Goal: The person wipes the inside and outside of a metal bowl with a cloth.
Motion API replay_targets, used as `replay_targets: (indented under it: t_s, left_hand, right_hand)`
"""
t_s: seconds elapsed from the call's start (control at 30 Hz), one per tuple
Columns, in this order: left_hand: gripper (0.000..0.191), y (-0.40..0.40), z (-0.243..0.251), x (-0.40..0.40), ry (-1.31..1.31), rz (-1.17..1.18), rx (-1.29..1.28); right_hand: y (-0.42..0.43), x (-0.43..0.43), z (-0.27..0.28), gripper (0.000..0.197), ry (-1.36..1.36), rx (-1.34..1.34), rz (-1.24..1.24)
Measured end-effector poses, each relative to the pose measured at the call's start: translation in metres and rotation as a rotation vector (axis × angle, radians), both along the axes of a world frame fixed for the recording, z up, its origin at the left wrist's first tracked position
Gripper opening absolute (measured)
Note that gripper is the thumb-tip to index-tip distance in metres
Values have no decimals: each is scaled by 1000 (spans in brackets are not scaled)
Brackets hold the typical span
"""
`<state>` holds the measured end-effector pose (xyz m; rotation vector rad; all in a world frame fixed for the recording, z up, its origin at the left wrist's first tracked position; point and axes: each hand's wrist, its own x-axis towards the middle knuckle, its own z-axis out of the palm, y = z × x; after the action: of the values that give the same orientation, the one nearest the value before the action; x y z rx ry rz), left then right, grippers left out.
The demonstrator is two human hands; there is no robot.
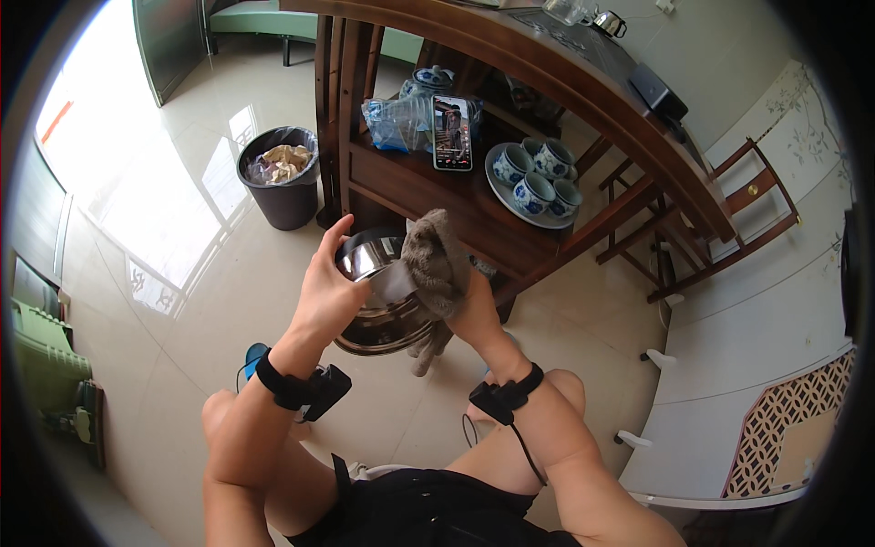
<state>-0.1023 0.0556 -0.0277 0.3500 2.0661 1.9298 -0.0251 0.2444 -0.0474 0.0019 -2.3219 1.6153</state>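
Note:
My left hand (328, 290) grips a shiny metal vessel with a dark rim (374, 256), its thumb and fingers around the near left side. Against the vessel's right side my right hand (473, 308) holds a fluffy grey-brown cloth (434, 263), part of which hangs down below. Beneath both hands is a wide shiny metal basin (383, 335), partly covered by them; what it rests on is hidden. Beyond the hands, a phone (452, 133) with a lit screen leans on a plastic-wrapped stack of clear cups (403, 123) on a dark wooden shelf (410, 178).
A round tray (502, 198) of blue-and-white cups stands on the shelf's right. A lidded blue-and-white pot (432, 77) is behind the phone. Left of the shelf stands a lined black bin (284, 205) with crumpled waste. The wooden table edge (547, 65) arches overhead; a wooden chair (752, 198) is right.

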Motion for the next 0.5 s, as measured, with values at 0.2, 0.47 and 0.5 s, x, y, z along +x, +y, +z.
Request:
replay_targets:
  t_s: [0.2, 0.47, 0.5]
  left_hand:
    - [80, -7, 13, -4, -76, 77, 236]
    - [83, -2, 4, -4, -178, 239, 430]
    - [83, 2, 0, -2, -162, 290, 426]
  right_hand:
    - [1, -5, -19, 41, -14, -125, -86]
    - [-42, -3, -35, 27, -315, -923, -23]
    - [-45, -2, -29, 27, -434, -1016, -27]
